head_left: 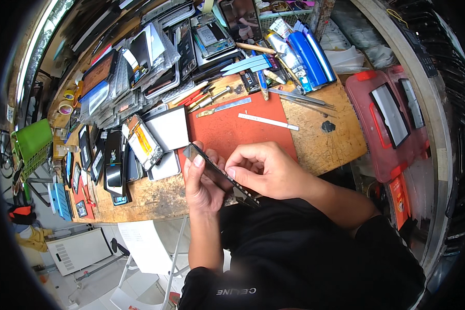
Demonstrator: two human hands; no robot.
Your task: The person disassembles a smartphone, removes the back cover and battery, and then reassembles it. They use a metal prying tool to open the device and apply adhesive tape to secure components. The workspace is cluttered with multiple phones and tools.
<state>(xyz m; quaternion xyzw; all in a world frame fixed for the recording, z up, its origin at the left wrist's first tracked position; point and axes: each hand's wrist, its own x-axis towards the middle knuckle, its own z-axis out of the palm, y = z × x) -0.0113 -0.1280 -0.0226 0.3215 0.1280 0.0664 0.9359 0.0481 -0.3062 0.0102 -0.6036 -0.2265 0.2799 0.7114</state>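
Observation:
Near the front edge of the bench, my left hand (204, 186) holds a thin dark phone part (219, 175) upright at a slant, thumb near its top end. My right hand (258, 170) is closed at the long edge of that part, thumb and curled fingertips on it; what exactly the fingertips grip is too small to make out. Behind my hands lies a red mat (276, 137) with a pale strip (267, 122) and a flat metal tool (223, 107). An opened phone with a yellow ribbon (142, 142) rests just left, beside a white panel (165, 126).
Piled phones and screens (139, 57) cover the bench's back and left, with blue cylindrical items (307, 57) and hand tools behind the mat. A red plastic case (367, 113) stands at the right, a green basket (31, 150) at the left, a white folding chair (139, 248) below.

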